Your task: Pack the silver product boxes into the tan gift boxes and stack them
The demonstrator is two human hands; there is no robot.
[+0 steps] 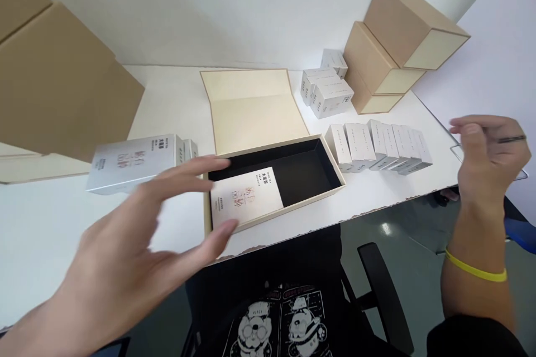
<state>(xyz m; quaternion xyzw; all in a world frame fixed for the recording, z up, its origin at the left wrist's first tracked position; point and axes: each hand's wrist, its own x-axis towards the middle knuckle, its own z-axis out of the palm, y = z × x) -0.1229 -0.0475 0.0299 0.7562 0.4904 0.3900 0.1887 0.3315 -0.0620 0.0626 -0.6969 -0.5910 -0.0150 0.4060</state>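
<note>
From the head view, I'd judge this box only partly filled: one white carton (pixel 247 195) lies flat in the left part of the open box (pixel 334 160), while the right part shows bare black lining (pixel 307 173). The lid (pixel 259 117) is folded back. The left hand (pixel 121 259) is over that left end, thumb and fingers spread wide; whether it touches the carton I cannot tell. The right hand (pixel 488 162) is raised beyond the worktop (pixel 167 100), fingers curled by the thumb; I cannot tell whether that grip pinches anything.

Outside the box remain a row of slim cartons (pixel 379 148), a small cluster of cartons (pixel 333 95) and a wider carton (pixel 134 162) at left, all crisp, square-edged white card. The stacked boxes (pixel 383 61) at right look like matt brown board with pale cream ends. The worktop is smooth white, its near edge chipped.
</note>
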